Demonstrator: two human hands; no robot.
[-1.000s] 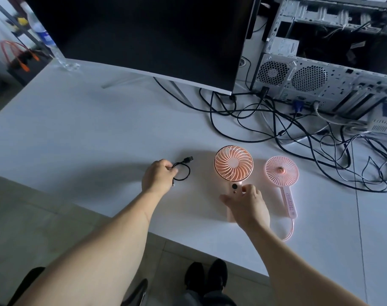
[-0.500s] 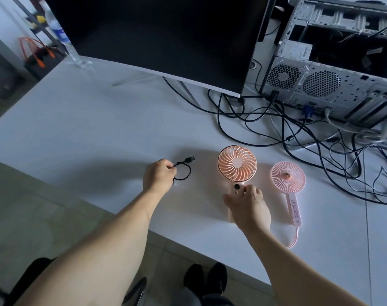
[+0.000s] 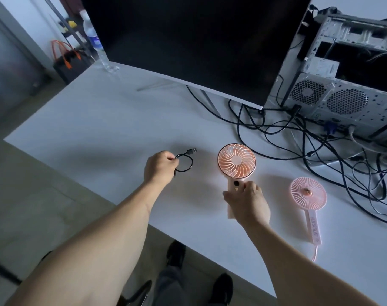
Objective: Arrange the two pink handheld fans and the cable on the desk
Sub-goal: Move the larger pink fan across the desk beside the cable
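Observation:
A short black USB cable (image 3: pixel 186 161) lies in a loop on the white desk (image 3: pixel 95 129), and my left hand (image 3: pixel 160 167) pinches its left end. Right of it lies a pink fan with an orange-lit round head (image 3: pixel 236 161); my right hand (image 3: pixel 247 203) grips its handle just below the black button. The second pink fan (image 3: pixel 308 195) lies flat further right, apart from both hands, with a thin handle and a pink strap pointing toward the desk's near edge.
A large dark monitor (image 3: pixel 199 40) stands at the back. An open computer case (image 3: pixel 347 85) sits at the back right with a tangle of black cables (image 3: pixel 320 146) spreading toward the fans. A water bottle (image 3: pixel 95 43) stands at the back left.
Both hands keep their holds on the cable and the fan handle. The view has shifted, and the second fan now lies further from the held fan.

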